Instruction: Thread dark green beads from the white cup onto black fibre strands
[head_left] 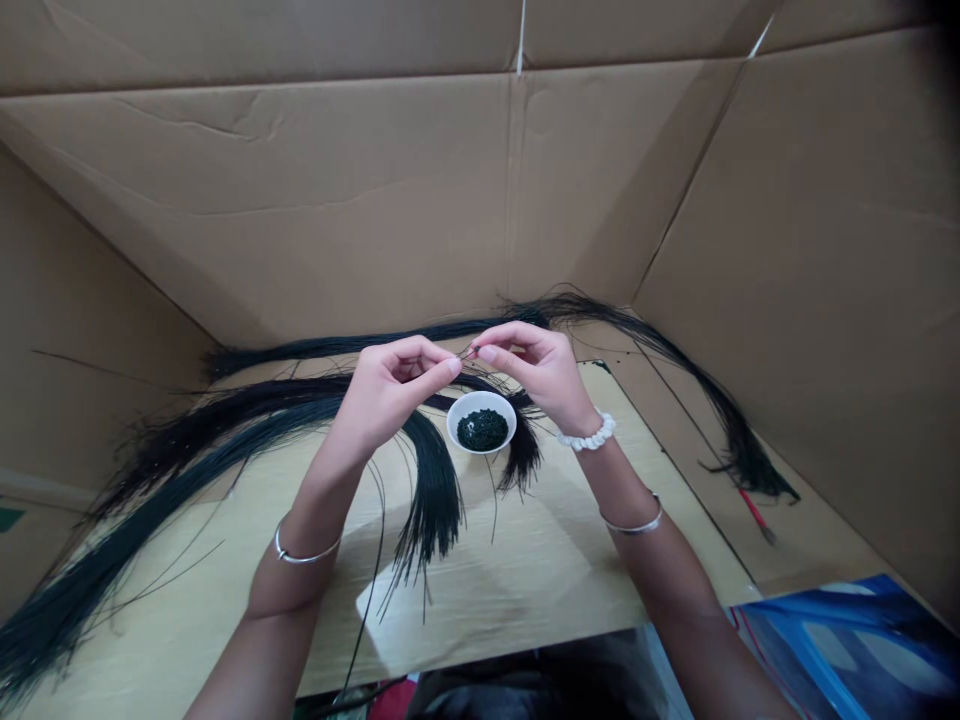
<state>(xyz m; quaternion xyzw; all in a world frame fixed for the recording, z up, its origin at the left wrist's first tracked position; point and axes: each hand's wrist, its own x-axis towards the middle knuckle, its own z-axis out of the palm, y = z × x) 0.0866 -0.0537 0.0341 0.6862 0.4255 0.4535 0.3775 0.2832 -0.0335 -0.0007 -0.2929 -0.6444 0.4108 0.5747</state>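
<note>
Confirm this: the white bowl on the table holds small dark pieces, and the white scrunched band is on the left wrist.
No: the head view shows the white scrunched band on the right wrist, not the left. The white bowl on the table does hold small dark pieces.

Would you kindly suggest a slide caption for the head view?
Both hands pinch a thin dark strand near a white bowl of small dark pieces.
</note>
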